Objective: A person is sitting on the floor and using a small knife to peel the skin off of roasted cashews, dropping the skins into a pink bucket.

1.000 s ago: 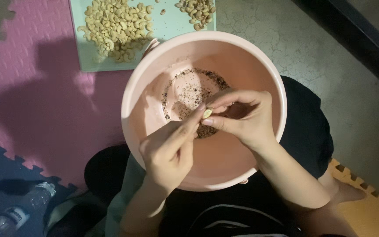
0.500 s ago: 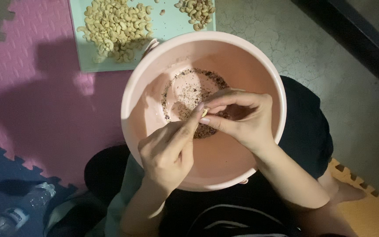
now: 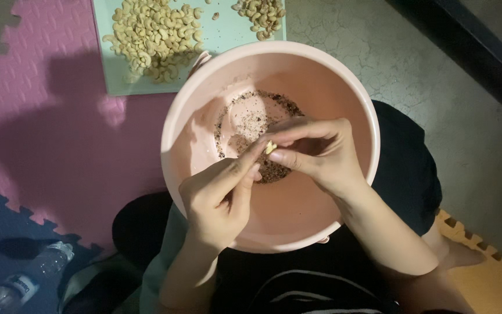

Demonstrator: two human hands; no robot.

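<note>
One pale cashew (image 3: 270, 147) is pinched between left hand (image 3: 219, 195) and right hand (image 3: 315, 152) fingertips, directly above the pink basin (image 3: 355, 99).

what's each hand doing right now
left hand: fingers pinched on the pale nut
right hand: pinched shut on the same nut, over the pink bowl

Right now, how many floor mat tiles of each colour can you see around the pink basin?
Pink mat: 1
Dark blue mat: 1
Orange mat: 1
Total: 3 colours of mat showing. The seams between tiles of one colour are too faint to count singly. The basin sits on the person's lap.
</note>
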